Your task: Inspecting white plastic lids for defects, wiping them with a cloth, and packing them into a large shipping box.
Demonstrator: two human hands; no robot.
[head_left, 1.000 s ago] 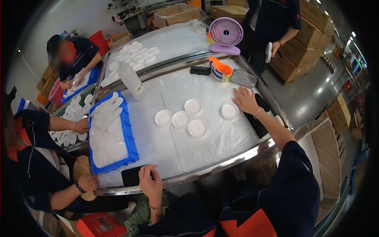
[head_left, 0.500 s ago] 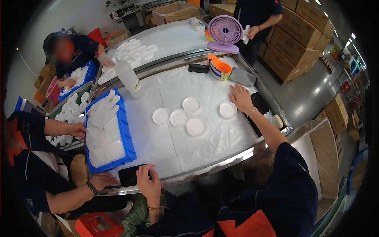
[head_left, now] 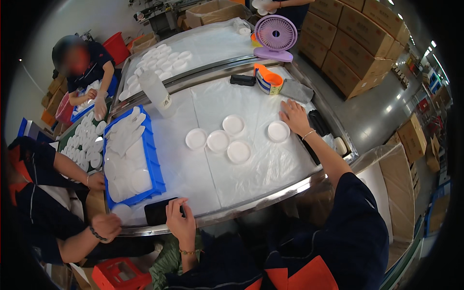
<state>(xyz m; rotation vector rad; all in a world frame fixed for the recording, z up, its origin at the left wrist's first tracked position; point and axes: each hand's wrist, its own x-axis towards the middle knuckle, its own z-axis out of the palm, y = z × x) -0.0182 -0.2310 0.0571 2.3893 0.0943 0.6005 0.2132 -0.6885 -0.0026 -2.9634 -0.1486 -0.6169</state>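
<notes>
While my right fingers are lying spread and flat on the clear plastic sheet, my right hand is resting just beside the white round lid at the right of the table — its edge is nearly touching my palm, though I cannot tell whether they meet. My fingers are apart and gripping nothing. Four more white lids are lying in a loose cluster to the left of that one, near the middle of the sheet.

My left fingers are curling around the right end of a black phone at the near edge of the steel table, and my left hand is clamping it there. A blue tray is sitting just beyond the phone, on the left, holding white gloves and lids.

Farther off, an orange and white cup is standing beside a grey cloth, with a purple fan behind them. A translucent bottle is standing at the far left of the sheet. Another person's forearms are reaching in at my left — one hand near the tray's near corner. Cardboard boxes are stacked at the far right.
</notes>
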